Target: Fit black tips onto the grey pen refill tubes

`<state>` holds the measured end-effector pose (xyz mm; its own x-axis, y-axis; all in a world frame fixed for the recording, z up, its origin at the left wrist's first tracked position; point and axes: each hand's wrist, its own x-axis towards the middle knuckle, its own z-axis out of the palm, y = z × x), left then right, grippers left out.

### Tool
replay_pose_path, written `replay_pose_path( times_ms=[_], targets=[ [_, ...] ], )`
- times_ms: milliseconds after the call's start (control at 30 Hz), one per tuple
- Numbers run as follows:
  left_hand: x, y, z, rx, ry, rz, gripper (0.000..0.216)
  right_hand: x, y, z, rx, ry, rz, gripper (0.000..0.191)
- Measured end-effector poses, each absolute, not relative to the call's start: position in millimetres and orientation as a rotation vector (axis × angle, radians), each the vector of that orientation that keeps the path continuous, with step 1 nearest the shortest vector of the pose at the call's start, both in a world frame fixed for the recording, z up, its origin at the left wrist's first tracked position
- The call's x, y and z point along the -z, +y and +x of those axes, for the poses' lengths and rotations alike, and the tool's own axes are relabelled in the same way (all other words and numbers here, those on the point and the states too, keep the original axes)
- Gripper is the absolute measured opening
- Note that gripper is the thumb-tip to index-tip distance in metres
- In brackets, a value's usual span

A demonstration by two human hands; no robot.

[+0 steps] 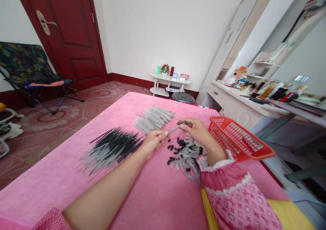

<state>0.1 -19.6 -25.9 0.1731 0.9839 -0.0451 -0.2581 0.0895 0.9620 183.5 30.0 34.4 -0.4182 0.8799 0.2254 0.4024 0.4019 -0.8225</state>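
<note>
My left hand (pixel 153 139) and my right hand (pixel 194 127) pinch the two ends of one thin grey pen tube (pixel 173 130) above the pink table cover (pixel 142 196). Under my right wrist lies a loose heap of small black caps and short grey pieces (pixel 183 152). To the left of my left hand is a fan of black refills with grey ends (pixel 110 148). Beyond the hands lies a stack of clear grey tubes (pixel 152 118).
A red plastic basket (pixel 238 138) sits tilted at the table's right edge. Behind are a red door (pixel 68 30), a folding chair (pixel 28 70), a small white table with bottles (pixel 169 80) and a white dresser with cosmetics (pixel 244 97).
</note>
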Motion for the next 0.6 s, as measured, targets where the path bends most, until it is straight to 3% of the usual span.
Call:
replay_pose_path(
  times_ms=[167, 333, 600],
  targets=[
    [29, -18, 1, -1.245, 1.028, 1.128, 0.041, -38, 23, 178, -0.991, -2.033, -1.114, 0.017],
    [34, -14, 2, -1.442, 1.178, 1.392, 0.017, -37, 21, 172, -1.030, -1.952, -1.150, 0.016],
    [21, -30, -2, -1.583, 1.418, 1.994, 0.021, -30, 21, 171, -1.246, -1.745, -1.173, 0.026]
  ],
)
